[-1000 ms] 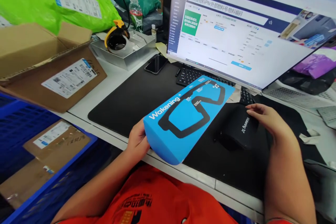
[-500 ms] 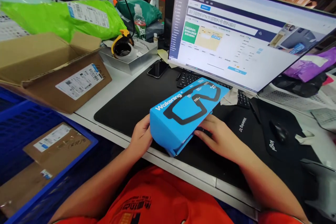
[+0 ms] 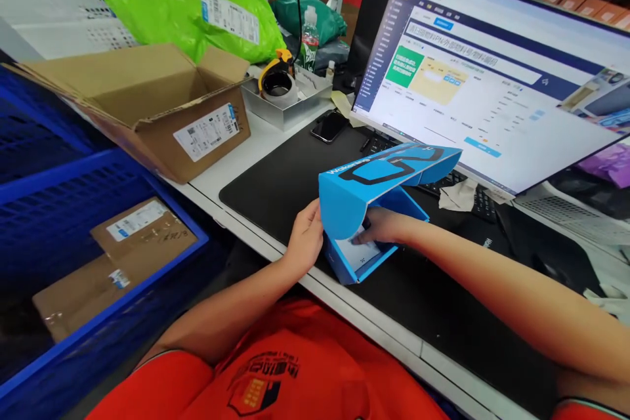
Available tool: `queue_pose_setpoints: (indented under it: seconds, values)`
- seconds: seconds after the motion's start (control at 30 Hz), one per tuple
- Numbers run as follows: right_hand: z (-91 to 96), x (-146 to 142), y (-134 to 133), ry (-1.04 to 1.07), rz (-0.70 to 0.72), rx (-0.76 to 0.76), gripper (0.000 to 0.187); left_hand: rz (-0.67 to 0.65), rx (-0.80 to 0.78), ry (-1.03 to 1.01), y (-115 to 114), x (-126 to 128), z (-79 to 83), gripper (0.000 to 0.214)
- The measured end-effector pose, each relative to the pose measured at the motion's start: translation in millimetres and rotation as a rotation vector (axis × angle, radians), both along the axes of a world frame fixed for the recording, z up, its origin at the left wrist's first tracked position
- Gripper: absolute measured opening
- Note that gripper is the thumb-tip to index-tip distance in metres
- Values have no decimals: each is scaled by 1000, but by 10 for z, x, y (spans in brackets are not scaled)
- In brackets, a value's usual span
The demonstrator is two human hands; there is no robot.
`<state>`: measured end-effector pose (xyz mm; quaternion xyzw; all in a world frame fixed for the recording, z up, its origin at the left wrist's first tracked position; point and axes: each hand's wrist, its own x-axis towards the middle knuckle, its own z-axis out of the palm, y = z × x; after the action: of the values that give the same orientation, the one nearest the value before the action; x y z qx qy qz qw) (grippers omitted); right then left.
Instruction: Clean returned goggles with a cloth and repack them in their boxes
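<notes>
A blue cardboard box point(image 3: 344, 197) printed with a black eyewear outline stands on the black desk mat, its lid lifted toward the monitor. My left hand point(image 3: 308, 233) grips the box's left end, fingers closed against it. Inside the box, under the raised lid, is my right hand point(image 3: 384, 225), its fingers bent around something dark that I cannot make out. A white card or sheet point(image 3: 358, 252) lies in the box beneath those fingers. The lid's end flap hides part of the box's inside.
An open brown carton point(image 3: 162, 118) stands to the left, above a blue crate point(image 3: 162, 269) holding flat parcels. Farther back are a metal tray point(image 3: 290, 115) with a tape dispenser, a phone point(image 3: 329, 126), a bottle point(image 3: 310, 39) and a green parcel point(image 3: 187, 26). A monitor point(image 3: 492, 79) rises behind the box.
The box's lid has swung open. My right hand has moved from the box's right side into it. The left hand keeps hold of the left end, and the camera view has shifted.
</notes>
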<state>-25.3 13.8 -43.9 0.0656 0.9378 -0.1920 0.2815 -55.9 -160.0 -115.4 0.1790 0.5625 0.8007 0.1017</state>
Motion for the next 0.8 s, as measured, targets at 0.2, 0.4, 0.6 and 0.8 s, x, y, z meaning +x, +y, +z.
queue_pose_setpoints:
  seconds: [0.2,0.4,0.6,0.8]
  values:
    - [409,285,-26,212,105,28,8,-76,36,-17,-31,-28,-22,62]
    - [814,870,234,882,501,128,27,-142,63,-8,-58,-34,-39,60]
    - [603,1064,506,962,368,156,23,-133,58,18,-76,-47,-61,59]
    - [473,855,538,774,-111,234,29,-76,17,15,-57,-32,-24,64]
